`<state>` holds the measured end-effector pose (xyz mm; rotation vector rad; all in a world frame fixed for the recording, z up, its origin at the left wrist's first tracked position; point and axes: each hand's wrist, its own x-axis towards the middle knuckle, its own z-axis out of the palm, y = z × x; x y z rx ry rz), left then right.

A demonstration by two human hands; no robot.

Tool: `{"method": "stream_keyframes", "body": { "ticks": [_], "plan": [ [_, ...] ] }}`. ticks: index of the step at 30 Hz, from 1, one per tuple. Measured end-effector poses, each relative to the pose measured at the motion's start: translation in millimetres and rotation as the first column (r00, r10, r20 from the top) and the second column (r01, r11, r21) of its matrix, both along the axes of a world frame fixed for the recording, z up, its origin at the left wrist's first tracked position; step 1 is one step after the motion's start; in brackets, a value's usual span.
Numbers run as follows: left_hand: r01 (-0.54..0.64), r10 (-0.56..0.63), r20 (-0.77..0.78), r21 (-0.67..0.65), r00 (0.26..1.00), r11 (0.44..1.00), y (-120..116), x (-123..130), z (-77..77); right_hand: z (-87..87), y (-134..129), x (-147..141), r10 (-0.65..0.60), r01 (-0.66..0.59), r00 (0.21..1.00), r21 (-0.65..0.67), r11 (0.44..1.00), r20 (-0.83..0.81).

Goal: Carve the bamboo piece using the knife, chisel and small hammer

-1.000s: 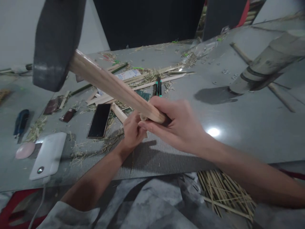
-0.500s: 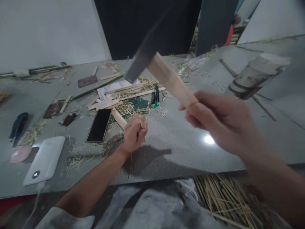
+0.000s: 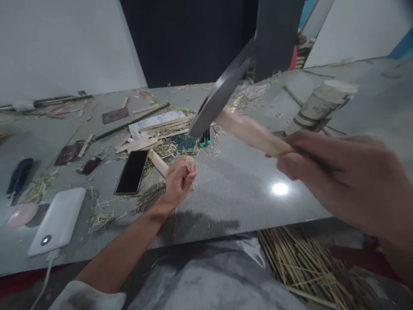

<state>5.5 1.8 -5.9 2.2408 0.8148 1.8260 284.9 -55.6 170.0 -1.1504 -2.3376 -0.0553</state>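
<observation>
My right hand (image 3: 338,176) grips the wooden handle of a hammer (image 3: 222,94) raised above the table. Its long grey metal head tapers away toward the back and is slightly blurred. Lower and to the left, my left hand (image 3: 180,181) is closed around a short pale wooden stick (image 3: 190,163), whose blunt top end sticks up out of the fist. The stick's lower part is mostly hidden by the fingers. A pale wooden strip (image 3: 157,163) lies against the back of that hand, beside a black phone (image 3: 132,172).
Straw shavings, wooden slats and a green-black cutter (image 3: 205,137) lie on the grey table (image 3: 232,202). A white power bank (image 3: 58,221), a blue-handled tool (image 3: 20,176) and a pink rounded object (image 3: 22,214) are left. A bamboo-like cylinder (image 3: 322,107) lies right; thin stalks (image 3: 300,262) sit below the edge.
The hammer and my right hand have come lower and to the right, the head now nearer the stick's height. My left hand keeps its grip. The camera view has shifted slightly.
</observation>
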Motion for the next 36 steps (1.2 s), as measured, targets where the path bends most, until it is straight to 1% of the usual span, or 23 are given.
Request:
{"method": "stream_keyframes", "body": {
  "ticks": [2, 3, 6, 10, 14, 18, 21, 25, 26, 29, 30, 33, 36],
  "plan": [
    [-0.004, 0.004, -0.003, -0.001, 1.000, 1.000, -0.2, -0.2, 1.0, 0.0, 0.4, -1.5, 0.036, -0.035, 0.997, -0.024, 0.999, 0.068],
    [-0.006, 0.006, -0.003, -0.002, 1.000, 1.000, -0.3, -0.2, 1.5, 0.0, 0.4, -2.1, 0.047, -0.045, 0.996, -0.032, 0.998, 0.077],
    [-0.013, 0.013, -0.002, 0.000, 1.000, 1.000, -0.5, 0.2, 2.5, 0.2, -0.2, -3.4, 0.006, -0.006, 1.000, -0.025, 1.000, 0.004],
    [-0.031, 0.031, 0.000, 0.000, 1.000, 1.000, -0.4, 1.4, 3.4, -0.2, -2.0, -3.1, 0.027, -0.024, 0.998, -0.057, 0.998, 0.063],
    [-0.038, 0.038, -0.004, 0.016, 0.999, 0.999, -0.3, 1.7, 3.5, -2.8, -1.9, -2.3, -0.017, 0.016, 0.999, -0.030, 0.999, -0.027],
    [-0.043, 0.043, -0.008, 0.012, 0.999, 0.999, -1.1, 1.3, 3.6, -4.8, 0.0, -2.5, 0.020, -0.017, 0.998, -0.052, 0.999, 0.058],
    [-0.039, 0.039, -0.010, 0.012, 0.999, 0.999, -1.4, 1.0, 3.7, -4.3, -0.4, -2.5, -0.041, 0.040, 0.999, -0.047, 0.998, -0.008],
    [-0.039, 0.039, -0.012, 0.011, 0.999, 0.999, -1.1, 0.1, 1.6, -4.3, -2.7, -0.9, 0.002, 0.003, 0.999, -0.110, 0.994, 0.046],
    [-0.041, 0.041, -0.014, 0.012, 0.999, 0.999, -1.1, -0.2, 1.0, -4.5, -3.4, -0.4, -0.004, 0.008, 0.999, -0.105, 0.994, 0.034],
    [-0.048, 0.048, -0.016, 0.012, 0.999, 0.999, -1.7, -0.9, 0.0, -5.3, -5.3, 1.4, -0.068, 0.067, 0.997, -0.032, 0.997, -0.028],
    [-0.052, 0.052, -0.018, 0.011, 0.998, 0.999, -1.9, -1.1, 0.0, -5.5, -5.6, 1.9, -0.054, 0.054, 0.998, -0.020, 0.998, -0.014],
    [-0.057, 0.057, -0.021, 0.008, 0.998, 0.998, -2.5, -1.3, 0.1, -5.8, -6.4, 2.6, 0.017, -0.012, 0.997, -0.059, 0.998, 0.073],
    [-0.049, 0.050, -0.022, 0.014, 0.999, 0.999, -2.4, -1.7, -0.4, -5.6, -7.2, 1.9, -0.007, 0.006, 1.000, -0.013, 1.000, -0.007]
  ]
}}
